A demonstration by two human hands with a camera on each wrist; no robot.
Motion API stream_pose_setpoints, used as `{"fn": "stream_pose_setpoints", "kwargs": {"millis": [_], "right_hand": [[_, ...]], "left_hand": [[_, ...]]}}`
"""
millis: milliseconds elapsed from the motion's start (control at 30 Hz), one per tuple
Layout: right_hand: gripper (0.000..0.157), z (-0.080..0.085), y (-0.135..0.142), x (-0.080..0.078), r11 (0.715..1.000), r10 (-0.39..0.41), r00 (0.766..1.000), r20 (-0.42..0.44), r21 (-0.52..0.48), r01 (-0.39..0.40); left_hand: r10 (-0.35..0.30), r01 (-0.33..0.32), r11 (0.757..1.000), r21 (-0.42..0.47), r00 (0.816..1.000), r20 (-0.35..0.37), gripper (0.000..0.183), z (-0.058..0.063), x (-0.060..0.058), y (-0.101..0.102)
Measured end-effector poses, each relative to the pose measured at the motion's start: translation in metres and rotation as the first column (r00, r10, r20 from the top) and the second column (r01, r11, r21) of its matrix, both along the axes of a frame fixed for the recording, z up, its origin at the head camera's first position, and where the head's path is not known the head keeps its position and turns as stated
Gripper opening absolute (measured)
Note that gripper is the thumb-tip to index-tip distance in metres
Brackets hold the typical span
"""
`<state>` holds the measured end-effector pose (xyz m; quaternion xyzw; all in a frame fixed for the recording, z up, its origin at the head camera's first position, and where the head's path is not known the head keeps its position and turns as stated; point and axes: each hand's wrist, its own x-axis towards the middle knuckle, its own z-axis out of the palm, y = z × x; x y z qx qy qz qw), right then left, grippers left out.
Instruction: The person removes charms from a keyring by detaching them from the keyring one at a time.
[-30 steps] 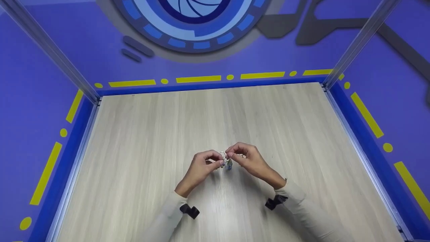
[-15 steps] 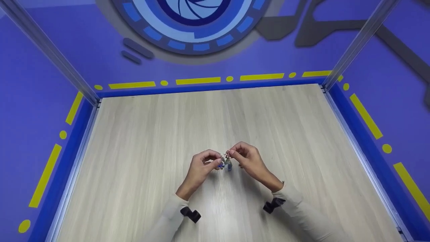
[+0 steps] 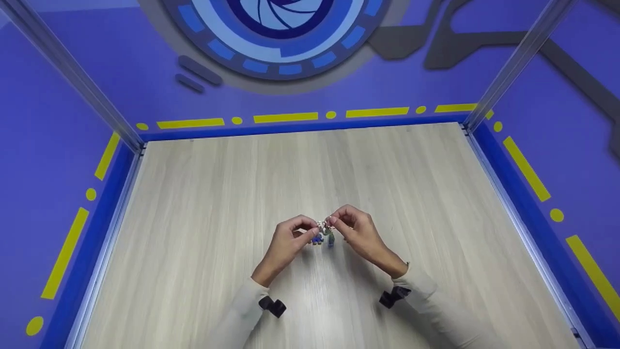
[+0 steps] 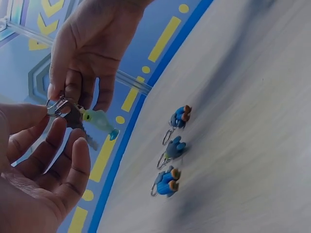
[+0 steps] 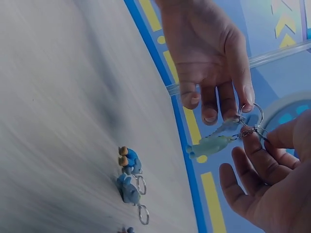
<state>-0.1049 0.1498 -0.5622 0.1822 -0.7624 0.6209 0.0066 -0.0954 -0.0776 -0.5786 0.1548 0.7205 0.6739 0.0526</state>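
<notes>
Above the table, my left hand (image 3: 286, 243) and right hand (image 3: 359, 233) meet fingertip to fingertip. Between left thumb and forefinger I pinch a metal key ring (image 5: 263, 112), from which a key (image 5: 226, 127) with a toothed blade seems to hang. The right hand's thumb and fingers pinch the small ring and chain of a pale green figure keychain (image 5: 210, 146), right beside the key ring. In the left wrist view, the green figure (image 4: 100, 120) dangles below the fingers. Whether the two rings are linked is too small to tell.
On the wooden table (image 3: 203, 194), under my hands, lie several small blue figure keychains (image 4: 168, 182) with metal rings, in a row. Blue panels with yellow marks (image 3: 286, 117) and metal posts (image 3: 513, 63) enclose the table's back and sides.
Both hands stay at nearly the same spot, with small finger shifts around the rings. The left hand has edged slightly left, and more of the blue figures below now shows.
</notes>
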Motion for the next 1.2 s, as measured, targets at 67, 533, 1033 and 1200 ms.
{"fn": "stream_pose_setpoints", "kwargs": {"millis": [67,533,1033,1200], "right_hand": [[0.008,0.000,0.000,0.000,0.999,-0.009,0.999,-0.036,0.036,0.011],[0.005,0.003,0.005,-0.003,0.984,0.011,0.984,-0.178,0.178,0.021],[0.007,0.004,0.010,-0.003,0.991,-0.009,0.989,-0.146,0.133,0.028],[0.004,0.001,0.011,-0.002,0.989,0.010,0.988,-0.155,0.149,0.014]], "left_hand": [[0.001,-0.002,0.999,-0.047,1.000,-0.026,0.007,0.003,-0.002,-0.001],[-0.089,0.031,0.951,-0.306,0.981,-0.175,0.006,0.028,-0.019,0.004],[0.048,-0.053,0.994,-0.100,0.997,-0.055,0.011,0.024,-0.016,0.005],[0.065,-0.065,0.997,-0.035,0.998,-0.015,0.011,0.019,-0.015,0.008]]}}
